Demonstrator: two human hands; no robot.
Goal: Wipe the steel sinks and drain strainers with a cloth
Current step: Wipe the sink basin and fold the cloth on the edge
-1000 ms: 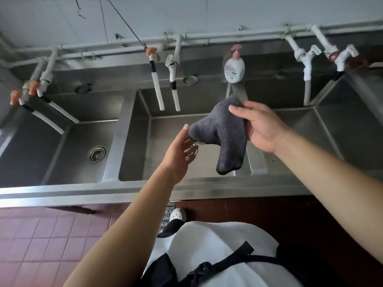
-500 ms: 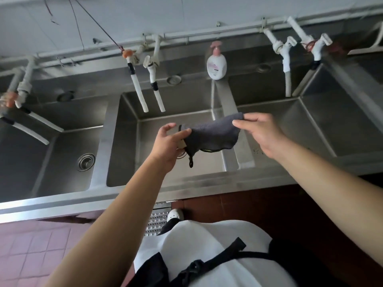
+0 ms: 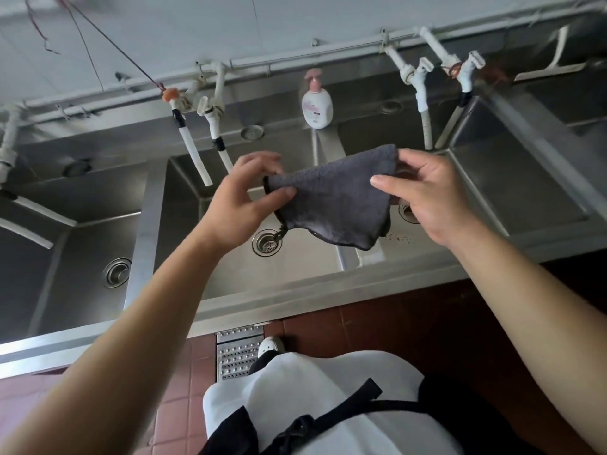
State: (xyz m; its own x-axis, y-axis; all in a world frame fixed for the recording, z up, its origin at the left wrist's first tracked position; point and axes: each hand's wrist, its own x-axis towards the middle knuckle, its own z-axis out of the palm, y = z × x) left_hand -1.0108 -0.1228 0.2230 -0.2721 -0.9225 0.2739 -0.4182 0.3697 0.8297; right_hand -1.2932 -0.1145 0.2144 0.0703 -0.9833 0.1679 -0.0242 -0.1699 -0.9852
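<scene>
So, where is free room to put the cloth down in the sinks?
Free: the middle sink floor around its drain strainer, and the left sink floor beside its strainer. Crowded: the back ledge, with soap bottle and hanging tap hoses. Both hands, left and right, hold the cloth above.

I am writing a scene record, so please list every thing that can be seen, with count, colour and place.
cloth: one, dark grey, held in the air above the middle sink
steel sinks: at least three, silver, in a row under the wall
drain strainers: three visible, steel, on the sink floors
taps: several, white, on the wall pipe
soap bottle: one, white with pink pump, on the back ledge
floor grate: one, steel, in the red tiles
left hand: pinches the cloth's left edge
right hand: holds the cloth's right edge
</scene>
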